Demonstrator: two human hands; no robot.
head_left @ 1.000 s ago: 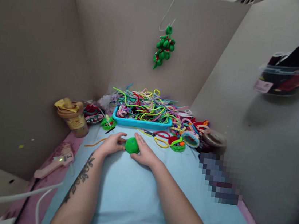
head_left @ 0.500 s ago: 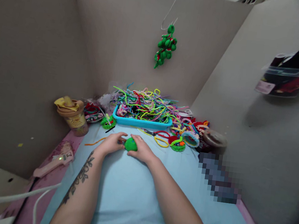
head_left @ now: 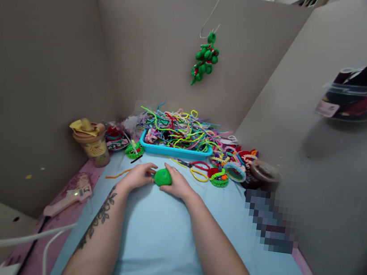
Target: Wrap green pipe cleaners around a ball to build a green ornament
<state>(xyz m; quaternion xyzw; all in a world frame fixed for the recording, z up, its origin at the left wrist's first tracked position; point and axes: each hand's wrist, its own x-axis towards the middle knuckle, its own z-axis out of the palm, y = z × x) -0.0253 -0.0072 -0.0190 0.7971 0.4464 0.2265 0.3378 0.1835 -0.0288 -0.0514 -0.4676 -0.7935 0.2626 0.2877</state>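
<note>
Between my hands, over the blue cloth, is a green ball (head_left: 163, 177) with a faint bluish spot near its top. My right hand (head_left: 177, 183) grips its right side, thumb at the lower edge and fingers behind. On the other side, my left hand (head_left: 140, 175) has its fingers curled with the tips against the ball's left edge. An orange pipe cleaner (head_left: 116, 175) lies by my left wrist. Beyond my hands rest red-handled scissors (head_left: 199, 165) and yellow-handled scissors (head_left: 199, 174).
A blue tray (head_left: 176, 151) heaped with pipe cleaners stands at the back. Green pipe-cleaner pieces (head_left: 134, 150) flank it. At left are a cup (head_left: 94, 146) and a pink glue gun (head_left: 70, 200); at right, a dark lidded jar (head_left: 262, 177). A green bundle (head_left: 206, 57) hangs on the wall.
The ball has turned slightly between my fingers, and more of its round face shows. Both hands keep nearly the same place; the whole view has shifted a little.
</note>
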